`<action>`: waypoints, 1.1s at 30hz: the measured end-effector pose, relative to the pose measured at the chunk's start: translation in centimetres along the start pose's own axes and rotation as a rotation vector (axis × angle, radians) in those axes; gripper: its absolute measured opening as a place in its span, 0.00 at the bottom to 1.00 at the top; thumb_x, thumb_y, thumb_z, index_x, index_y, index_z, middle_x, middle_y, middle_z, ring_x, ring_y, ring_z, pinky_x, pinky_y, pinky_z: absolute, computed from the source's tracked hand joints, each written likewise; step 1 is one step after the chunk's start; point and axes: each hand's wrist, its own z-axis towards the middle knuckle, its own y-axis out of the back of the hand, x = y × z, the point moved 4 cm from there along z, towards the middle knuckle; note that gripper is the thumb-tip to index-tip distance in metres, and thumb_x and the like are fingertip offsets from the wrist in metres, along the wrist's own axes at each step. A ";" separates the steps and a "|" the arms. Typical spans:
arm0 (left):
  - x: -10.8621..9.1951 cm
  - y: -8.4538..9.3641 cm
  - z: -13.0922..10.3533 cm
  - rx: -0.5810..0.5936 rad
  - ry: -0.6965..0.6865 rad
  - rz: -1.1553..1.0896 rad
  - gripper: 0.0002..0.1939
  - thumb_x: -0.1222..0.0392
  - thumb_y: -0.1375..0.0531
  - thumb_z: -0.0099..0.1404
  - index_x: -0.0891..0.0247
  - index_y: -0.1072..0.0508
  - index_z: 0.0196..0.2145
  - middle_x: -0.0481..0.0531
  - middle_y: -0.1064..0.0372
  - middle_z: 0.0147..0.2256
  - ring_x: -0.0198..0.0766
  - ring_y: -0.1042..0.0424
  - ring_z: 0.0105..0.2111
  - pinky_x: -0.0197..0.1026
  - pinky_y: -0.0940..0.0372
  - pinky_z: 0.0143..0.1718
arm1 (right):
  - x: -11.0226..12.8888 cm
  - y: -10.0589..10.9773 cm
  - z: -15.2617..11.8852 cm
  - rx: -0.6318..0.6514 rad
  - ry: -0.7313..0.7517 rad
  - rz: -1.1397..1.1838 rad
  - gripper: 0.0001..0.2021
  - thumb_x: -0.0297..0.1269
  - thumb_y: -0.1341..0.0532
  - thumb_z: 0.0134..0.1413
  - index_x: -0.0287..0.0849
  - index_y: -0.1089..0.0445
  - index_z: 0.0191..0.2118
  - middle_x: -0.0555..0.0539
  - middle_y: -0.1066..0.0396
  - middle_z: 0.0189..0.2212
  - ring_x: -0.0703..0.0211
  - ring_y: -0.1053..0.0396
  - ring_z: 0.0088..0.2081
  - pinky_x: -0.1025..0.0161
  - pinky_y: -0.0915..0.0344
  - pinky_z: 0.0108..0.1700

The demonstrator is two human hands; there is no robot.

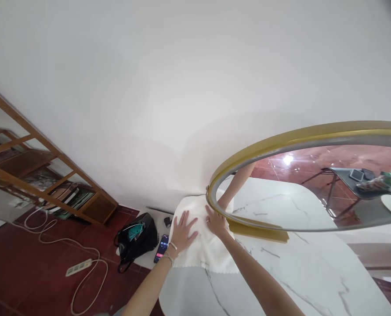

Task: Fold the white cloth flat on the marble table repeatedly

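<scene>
A white cloth point(198, 256) lies spread over the left end of a white marble-patterned table point(264, 272). My left hand point(183, 235) rests flat on the cloth, fingers spread. To its right, my right hand point(217, 223) also lies on the cloth with its fingers stretched out, close to the lower left edge of a gold-framed mirror point(244, 156). The mirror stands on a gold base point(261, 230) on the tabletop and reflects part of my right hand and forearm.
Left of the table, a black bag point(146, 235), a phone point(161, 248) with a lit screen and a small dark case point(167, 222) sit on a pale surface. A power strip point(78, 267) with its cord lies on the red floor. A wooden shelf point(83, 193) leans along the white wall point(169, 87).
</scene>
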 end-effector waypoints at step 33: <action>-9.8 2.8 -15.5 0.043 0.011 -0.028 0.32 0.51 0.47 0.66 0.48 0.53 0.65 0.53 0.59 0.66 0.53 0.58 0.65 0.60 0.58 0.61 | 1.0 -1.6 -24.0 -0.267 0.335 -0.048 0.29 0.42 0.50 0.61 0.60 0.59 0.66 0.48 0.53 0.66 0.43 0.52 0.64 0.36 0.55 0.61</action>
